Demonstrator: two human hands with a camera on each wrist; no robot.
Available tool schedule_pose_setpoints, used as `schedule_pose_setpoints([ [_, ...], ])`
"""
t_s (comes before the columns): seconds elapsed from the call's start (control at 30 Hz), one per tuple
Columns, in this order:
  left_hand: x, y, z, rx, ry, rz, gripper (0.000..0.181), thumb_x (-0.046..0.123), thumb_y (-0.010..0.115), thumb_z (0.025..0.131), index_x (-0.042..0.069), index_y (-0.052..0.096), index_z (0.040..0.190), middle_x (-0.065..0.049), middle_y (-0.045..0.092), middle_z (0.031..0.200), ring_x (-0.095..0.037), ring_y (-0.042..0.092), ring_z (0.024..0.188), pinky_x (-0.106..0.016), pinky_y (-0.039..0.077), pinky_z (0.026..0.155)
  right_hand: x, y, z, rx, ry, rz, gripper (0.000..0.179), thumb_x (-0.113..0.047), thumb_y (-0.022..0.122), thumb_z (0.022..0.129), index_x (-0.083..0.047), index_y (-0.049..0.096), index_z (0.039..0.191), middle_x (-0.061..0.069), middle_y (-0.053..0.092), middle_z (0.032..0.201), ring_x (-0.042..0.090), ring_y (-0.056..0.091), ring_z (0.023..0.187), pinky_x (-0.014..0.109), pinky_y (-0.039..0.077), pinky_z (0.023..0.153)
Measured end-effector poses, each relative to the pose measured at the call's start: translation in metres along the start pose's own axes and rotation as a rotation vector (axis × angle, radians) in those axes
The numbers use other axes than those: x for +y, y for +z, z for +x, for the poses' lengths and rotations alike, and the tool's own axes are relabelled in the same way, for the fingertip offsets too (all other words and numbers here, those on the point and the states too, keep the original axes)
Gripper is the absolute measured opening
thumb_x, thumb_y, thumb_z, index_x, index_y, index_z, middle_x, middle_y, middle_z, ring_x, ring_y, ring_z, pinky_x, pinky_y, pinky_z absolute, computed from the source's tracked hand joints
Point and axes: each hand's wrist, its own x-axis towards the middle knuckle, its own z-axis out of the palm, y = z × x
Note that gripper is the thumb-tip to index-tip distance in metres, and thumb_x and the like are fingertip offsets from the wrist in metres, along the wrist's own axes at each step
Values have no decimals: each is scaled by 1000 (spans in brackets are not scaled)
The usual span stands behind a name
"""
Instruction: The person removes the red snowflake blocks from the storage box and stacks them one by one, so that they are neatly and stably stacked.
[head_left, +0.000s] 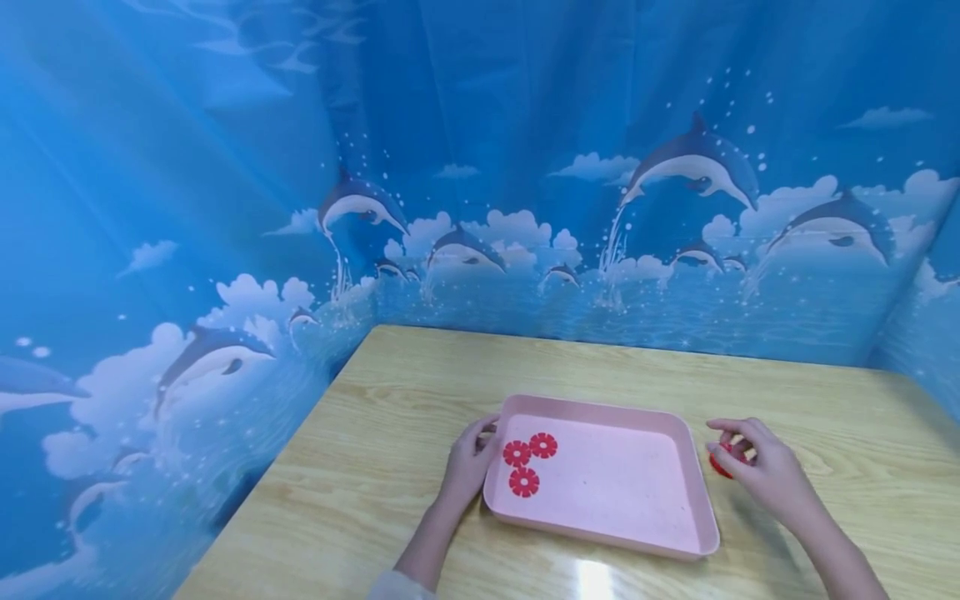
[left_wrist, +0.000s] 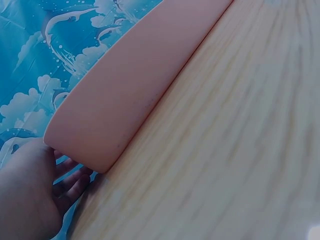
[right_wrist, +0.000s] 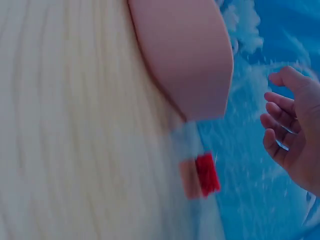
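A shallow pink tray (head_left: 615,475) lies on the table with three red notched plastic discs (head_left: 523,482) flat at its left end. My left hand (head_left: 468,462) rests against the outside of the tray's left wall. In the left wrist view its loosely bent fingers (left_wrist: 72,185) lie at the tray's corner, and the thumb is hidden. To the right of the tray, my right hand (head_left: 768,467) hovers over a small red stack (head_left: 720,464), partly covering it. The right wrist view shows that red stack (right_wrist: 208,174) on the table, apart from the relaxed, bent fingers, which hold nothing.
The wood-grain table (head_left: 420,375) extends around the tray on all sides. Blue curtains (head_left: 487,167) printed with dolphins stand behind the table and along its left and right sides.
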Motion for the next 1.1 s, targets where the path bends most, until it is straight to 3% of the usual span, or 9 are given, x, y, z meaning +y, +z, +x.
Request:
schedule_pose_setpoints([
  [0.23, 1, 0, -1, 0, 6, -1, 32, 14, 57, 91, 7, 56, 122, -9, 59, 107, -21, 59, 89, -30, 51, 78, -50, 28, 12, -115, -114, -2, 24, -9, 71, 79, -4, 62, 100, -1, 52, 83, 5, 46, 65, 21, 41, 47],
  [0.6, -1, 0, 1, -2, 25, -17, 32, 16, 57, 91, 5, 57, 122, -10, 59, 106, -21, 59, 88, -28, 51, 78, -105, 83, 25, -340, -131, 37, 27, -21, 72, 79, -14, 63, 103, -10, 50, 82, 6, 47, 67, 21, 41, 49],
  [0.9, 1, -1, 0, -8, 28, -15, 32, 16, 56, 92, 6, 56, 122, -9, 60, 106, -20, 59, 87, -27, 51, 75, -121, 128, 27, -455, -233, 47, 26, -16, 74, 74, -9, 65, 96, -5, 53, 85, 7, 49, 65, 20, 44, 54],
  [1.1, 2, -2, 0, -12, 39, -14, 32, 16, 56, 92, 4, 56, 122, -10, 60, 106, -21, 60, 87, -27, 51, 75, -116, 144, 24, -489, -208, 35, 28, -16, 76, 70, -11, 64, 95, -7, 51, 85, 9, 52, 70, 24, 46, 59],
])
